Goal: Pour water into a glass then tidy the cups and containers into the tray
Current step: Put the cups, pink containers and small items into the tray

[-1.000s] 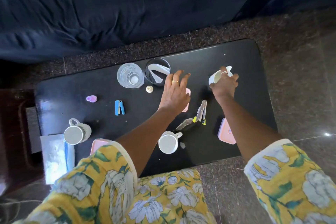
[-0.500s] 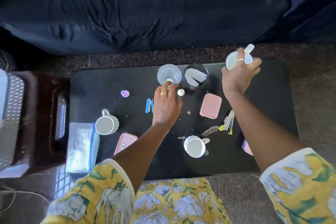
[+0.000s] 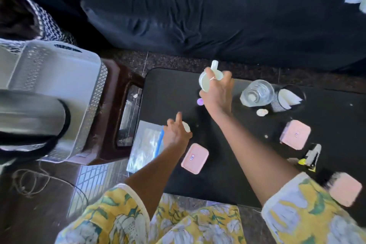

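The right hand [image 3: 216,93] grips a small white cup [image 3: 207,83] by its side, fingers wrapped round it, and holds it above the far left part of the black table [image 3: 326,117], its mouth tipped toward the camera. Just below the hand lies a small purple cap [image 3: 200,102]. The left hand [image 3: 176,131] is low over the table's left edge with fingers partly curled and the forefinger extended; a white object [image 3: 186,126], largely hidden behind it, sits at the fingers, and whether the hand grasps it cannot be told because of blur.

To the right of the held cup stands a clear glass [image 3: 256,93], touching or just beside a dark round holder [image 3: 288,98] with white pieces in it; a small pale cap [image 3: 262,112] lies in front of them. Three pink lidded containers rest on the table: one [image 3: 194,158] just beside the left forearm, one [image 3: 295,134] toward the right, and one [image 3: 345,188] at the near right corner. A clear zip bag [image 3: 145,144] overhangs the table's left edge. Left of the table a white perforated tray [image 3: 59,77] rests on a dark brown stool [image 3: 111,134], with a blurred metal vessel [image 3: 29,113] inside it.
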A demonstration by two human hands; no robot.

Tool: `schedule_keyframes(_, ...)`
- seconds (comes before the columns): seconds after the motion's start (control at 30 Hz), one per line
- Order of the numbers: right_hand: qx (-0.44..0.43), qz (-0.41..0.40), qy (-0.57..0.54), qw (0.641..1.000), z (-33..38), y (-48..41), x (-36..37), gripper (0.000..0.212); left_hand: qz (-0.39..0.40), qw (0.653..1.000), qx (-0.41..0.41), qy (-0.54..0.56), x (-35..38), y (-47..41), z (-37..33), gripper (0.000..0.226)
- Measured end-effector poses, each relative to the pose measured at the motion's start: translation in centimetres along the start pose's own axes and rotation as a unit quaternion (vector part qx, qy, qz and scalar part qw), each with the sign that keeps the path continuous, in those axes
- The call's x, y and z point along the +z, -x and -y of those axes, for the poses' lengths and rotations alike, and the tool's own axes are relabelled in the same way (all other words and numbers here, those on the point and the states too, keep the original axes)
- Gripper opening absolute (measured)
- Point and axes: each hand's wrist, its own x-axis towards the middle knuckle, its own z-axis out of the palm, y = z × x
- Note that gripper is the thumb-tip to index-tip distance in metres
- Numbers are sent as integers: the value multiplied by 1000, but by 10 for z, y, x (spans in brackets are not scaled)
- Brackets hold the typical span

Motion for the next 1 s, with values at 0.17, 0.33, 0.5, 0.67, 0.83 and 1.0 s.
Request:
schedule_keyframes(0.17, -91, 50, 42, 994, 27, 6, 31, 63, -22, 996, 55, 67, -23, -6, 10, 63)
schedule_keyframes(0.33, -149, 16, 18, 989, 92, -16, 38, 66, -115, 978, 68, 161, -94, -19, 25, 64)
schedule_keyframes(0.5, -238, -14, -36, 970, 185, -44, 49, 67, -226, 949, 63, 210, -208, -39, 68, 59)
schedule_keyframes(0.67, -324, 87, -50, 941, 275, -53, 81, 65, -271, 946, -22, 178, -297, -78, 143, 75)
schedule_keyframes(0.83, -377, 226, 11, 898, 336, -53, 125, 72, -182, 970, -110, 117, -317, -120, 193, 91)
schedule_keyframes(1.0, -393, 269, 69, 877, 367, -54, 163, 78, -146, 961, -205, 117, -315, -149, 218, 59)
